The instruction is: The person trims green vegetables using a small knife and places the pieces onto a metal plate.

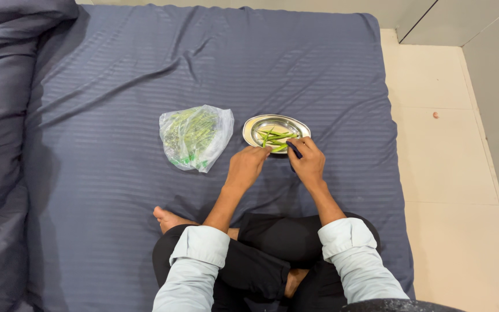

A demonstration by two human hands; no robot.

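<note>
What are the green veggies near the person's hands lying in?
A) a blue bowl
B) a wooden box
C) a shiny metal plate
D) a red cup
C: the loose green pods lie in a shiny oval metal plate on the bed, just in front of the left hand and the right hand; more greens sit beside it in a clear plastic bag.

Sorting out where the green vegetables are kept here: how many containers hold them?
2. A clear plastic bag of green pods lies on the bedsheet, left of the hands. A steel plate with a few pods sits beside it, at both hands' fingers.
</note>
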